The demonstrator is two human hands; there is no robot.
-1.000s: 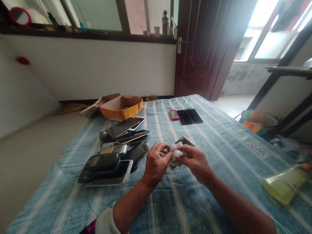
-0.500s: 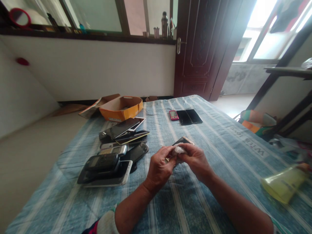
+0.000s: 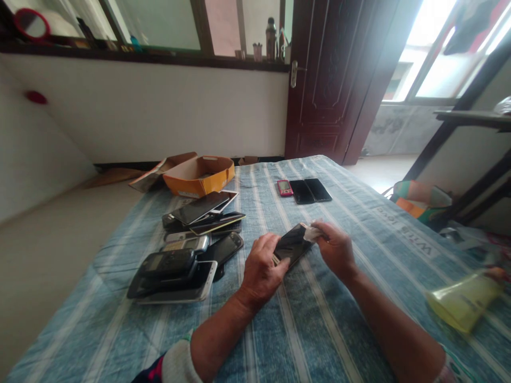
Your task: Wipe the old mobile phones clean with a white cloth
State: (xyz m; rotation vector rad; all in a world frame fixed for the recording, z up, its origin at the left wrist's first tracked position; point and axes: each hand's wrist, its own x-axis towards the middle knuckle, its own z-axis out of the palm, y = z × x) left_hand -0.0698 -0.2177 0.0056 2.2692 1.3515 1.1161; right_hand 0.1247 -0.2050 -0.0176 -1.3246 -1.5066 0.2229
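My left hand (image 3: 264,268) grips the near left end of a dark-screened smartphone (image 3: 293,246), its thumb along one edge. A crumpled white tissue (image 3: 312,232) is pinched in my right hand (image 3: 336,250), touching the phone's far right corner. The phone is held tilted over the striped cloth; its underside is hidden. To the left lies a heap of old phones: a black one (image 3: 167,263) on top of a large white-edged phone (image 3: 207,284), a silver keypad phone (image 3: 186,243) and a dark phone (image 3: 225,249).
Beyond my hands lie a small red phone (image 3: 285,188) and two black phones (image 3: 317,190) side by side. An orange cardboard box (image 3: 199,183) stands open at the far left edge. A yellow transparent bottle (image 3: 463,300) lies at right on the blue striped cloth (image 3: 359,319).
My right hand has moved right with the tissue, away from my left hand, to the phone's far corner. More of the dark screen shows. My left hand still holds the phone.
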